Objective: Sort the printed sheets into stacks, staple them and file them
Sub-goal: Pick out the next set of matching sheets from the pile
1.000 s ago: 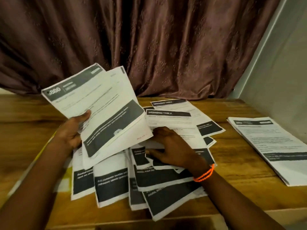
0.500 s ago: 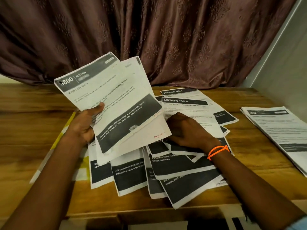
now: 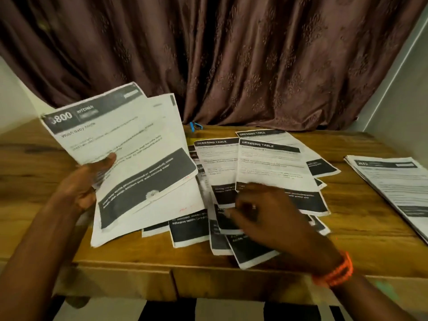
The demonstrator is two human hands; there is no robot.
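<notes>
Wooden surface (image 3: 370,230) carries the printed sheets, with a brown curtain (image 3: 254,61) hanging behind its far edge.

Left hand (image 3: 81,184): raised over the left part of the surface. Its fingers are curled round a small bundle of sheets (image 3: 129,158), thumb pressed on the top page, the rest behind. The top page bears a dark header reading "0800 KITCHEN" and a dark band lower down. At least two further pages fan out behind it. The bundle is tilted up, and its lower edge reaches down to the sheets on the surface.

Right hand (image 3: 266,216): blurred, palm down over the loose pile. Fingers (image 3: 234,214) are spread and point left, touching or just above the sheets; whether they pinch a page cannot be told. An orange bracelet (image 3: 335,272) sits on the wrist.

Loose pile (image 3: 266,167): overlapping sheets spread from the middle of the surface to its near edge. Several show "DRESSING TABLE" headers; those nearest the near edge show dark bands with white text.

Separate stack (image 3: 393,181): neatly squared sheets at the right edge of the surface, well apart from the pile.

A blue item (image 3: 194,126) lies near the far edge, beside the curtain, too small to identify. A yellow patch (image 3: 196,141) shows under the far end of the pile.

No container is identifiable.
</notes>
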